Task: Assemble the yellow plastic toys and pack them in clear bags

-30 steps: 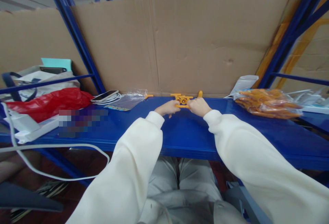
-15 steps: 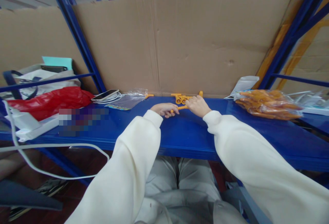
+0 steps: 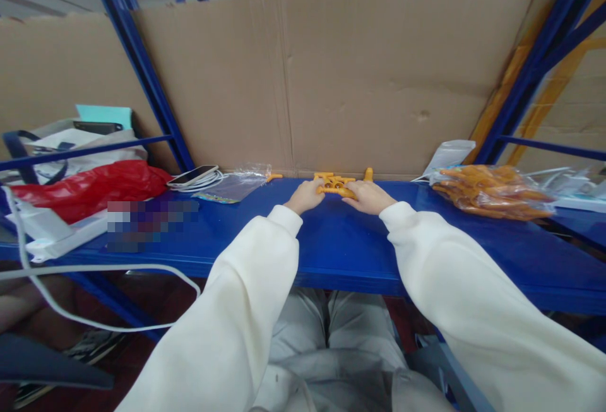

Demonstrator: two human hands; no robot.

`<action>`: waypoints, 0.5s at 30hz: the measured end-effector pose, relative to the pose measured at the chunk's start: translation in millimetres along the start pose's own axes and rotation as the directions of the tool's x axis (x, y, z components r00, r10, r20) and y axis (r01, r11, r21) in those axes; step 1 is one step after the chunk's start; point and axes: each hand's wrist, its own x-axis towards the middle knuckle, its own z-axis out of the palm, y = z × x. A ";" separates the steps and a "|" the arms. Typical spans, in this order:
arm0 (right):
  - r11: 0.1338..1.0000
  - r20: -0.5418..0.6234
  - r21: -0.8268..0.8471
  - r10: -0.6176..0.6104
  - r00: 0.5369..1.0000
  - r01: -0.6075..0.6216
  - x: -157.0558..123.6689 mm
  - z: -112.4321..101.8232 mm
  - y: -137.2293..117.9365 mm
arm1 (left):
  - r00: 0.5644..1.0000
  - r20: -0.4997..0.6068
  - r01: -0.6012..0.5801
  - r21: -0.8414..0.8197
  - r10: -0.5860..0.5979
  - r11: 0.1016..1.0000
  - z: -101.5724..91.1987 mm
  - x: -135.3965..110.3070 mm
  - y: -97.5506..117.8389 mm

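Between my two hands is an orange plastic rod (image 3: pixel 337 191), held crosswise just above the blue shelf board. My left hand (image 3: pixel 307 196) is closed around its left end. My right hand (image 3: pixel 372 197) grips the right end, with the thumb along the near side; its other fingers are partly hidden. Just beyond the rod lie several small orange plastic parts (image 3: pixel 331 178), some with round openings, partly covered by the hands and rod. A thicker orange piece (image 3: pixel 368 174) stands upright behind my right hand.
A clear bag of orange parts (image 3: pixel 492 191) lies at right. To the left are a flat plastic bag (image 3: pixel 237 183), a phone (image 3: pixel 194 176) with a coiled white cable, a red bag (image 3: pixel 101 186) and a white power strip (image 3: pixel 71 235). A cardboard sheet (image 3: pixel 379 77) walls off the back.
The rod has been turned level and raised slightly. My left hand has rolled over, from palm turned up to knuckles up, and grips the left end; my right hand has shifted slightly right.
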 end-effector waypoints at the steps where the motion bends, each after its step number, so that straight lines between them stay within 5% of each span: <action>1: 1.000 -0.002 0.024 0.005 1.000 -0.005 0.2 1.4 1.5 | 1.000 -0.017 -0.002 0.038 0.003 0.999 0.7 0.3 -2.0; 15: 1.000 -0.105 0.008 0.030 0.994 -0.029 -1.5 6.9 5.8 | 0.999 -0.032 -0.002 0.049 0.004 0.999 4.3 0.8 -5.1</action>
